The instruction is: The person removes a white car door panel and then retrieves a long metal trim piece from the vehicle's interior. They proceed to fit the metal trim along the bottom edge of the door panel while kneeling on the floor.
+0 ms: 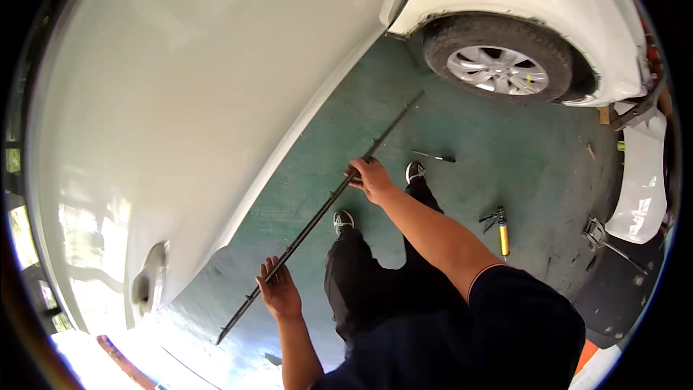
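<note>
Left hand [280, 293]: grasping black strip [315, 219] near its lower end | right hand [371, 179]: grasping it farther up | black strip: slanting above green floor [520, 144], beside white car door [209, 101]

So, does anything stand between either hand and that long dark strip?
Nothing visible does: the right hand grips the strip directly, and the left hand meets it nearer the end at the picture's lower left.

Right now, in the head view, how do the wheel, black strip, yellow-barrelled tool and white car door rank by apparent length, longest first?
1. White car door
2. Black strip
3. Wheel
4. Yellow-barrelled tool
</note>
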